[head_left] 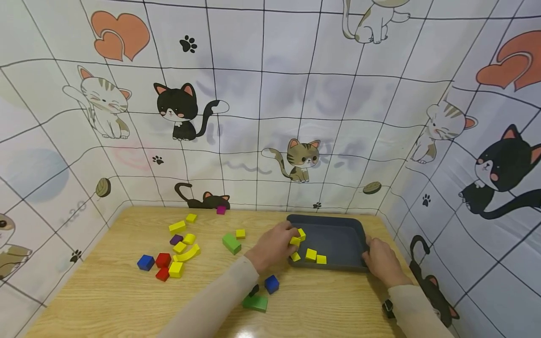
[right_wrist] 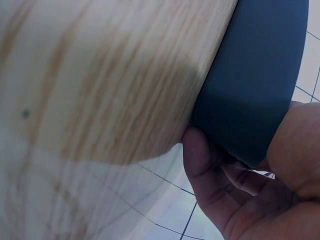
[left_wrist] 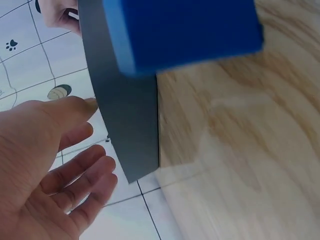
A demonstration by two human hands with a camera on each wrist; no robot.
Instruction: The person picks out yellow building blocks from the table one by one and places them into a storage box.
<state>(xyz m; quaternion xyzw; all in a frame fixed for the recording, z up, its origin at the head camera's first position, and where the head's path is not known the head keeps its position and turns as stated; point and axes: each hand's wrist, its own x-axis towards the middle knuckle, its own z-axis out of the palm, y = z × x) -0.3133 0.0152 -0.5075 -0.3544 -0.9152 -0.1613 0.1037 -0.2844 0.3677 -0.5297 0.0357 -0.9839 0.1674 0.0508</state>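
A dark grey tray (head_left: 342,237) lies on the right half of the table. Several yellow blocks (head_left: 311,255) are inside it, bunched toward its left end. My left hand (head_left: 272,244) reaches over the tray's left rim, its fingertips right by the yellow blocks there. In the left wrist view the fingers of that hand (left_wrist: 40,165) are loosely bent beside the tray's wall (left_wrist: 125,115), with nothing seen between them. My right hand (head_left: 384,262) grips the tray's right edge. The right wrist view shows its fingers (right_wrist: 197,155) around the tray's corner.
To the left lie yellow, red, blue and purple blocks, among them a yellow arch (head_left: 187,254) and a red block (head_left: 163,260). A green block (head_left: 231,243) sits mid-table. Close to my left forearm are a blue block (head_left: 272,284) and another green block (head_left: 255,303). Patterned cloth walls enclose the table.
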